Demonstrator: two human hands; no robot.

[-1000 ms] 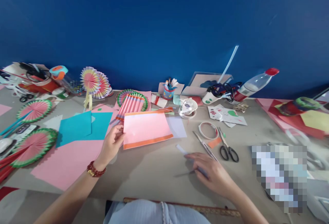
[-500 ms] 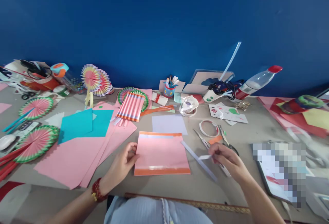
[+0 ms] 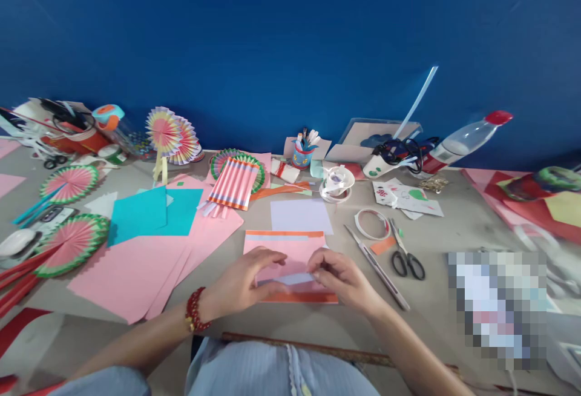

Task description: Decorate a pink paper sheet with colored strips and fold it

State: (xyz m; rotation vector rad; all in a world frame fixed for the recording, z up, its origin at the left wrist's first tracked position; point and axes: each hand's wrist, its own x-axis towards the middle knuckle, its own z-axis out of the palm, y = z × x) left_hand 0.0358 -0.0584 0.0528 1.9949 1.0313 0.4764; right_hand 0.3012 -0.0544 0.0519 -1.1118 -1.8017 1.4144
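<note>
A pink paper sheet [image 3: 297, 249] lies before me, with orange bands along its far and near edges. A thin pale lavender band runs just inside the far orange one. Across the lower part of the sheet is a lavender paper strip [image 3: 290, 278]. My right hand [image 3: 342, 276] pinches the strip's right end. My left hand [image 3: 245, 278] is over the sheet's left side, thumb and fingers apart, with the thumb near the strip's left end. Whether that thumb touches the strip, I cannot tell. Both hands cover parts of the sheet.
To the right lie a craft knife [image 3: 381, 272], black-handled scissors [image 3: 406, 257] and a tape roll [image 3: 372, 224]. A lavender sheet [image 3: 302, 215] sits beyond the pink one. Left are teal paper [image 3: 145, 214], pink sheets [image 3: 122, 275] and pleated paper fans [image 3: 75, 241]. A bottle [image 3: 467, 141] leans at the back.
My right hand has moved left from beside the knife to over the pink sheet. The lavender strip has gone from the table onto the sheet. My left hand has shifted inward from the sheet's edge.
</note>
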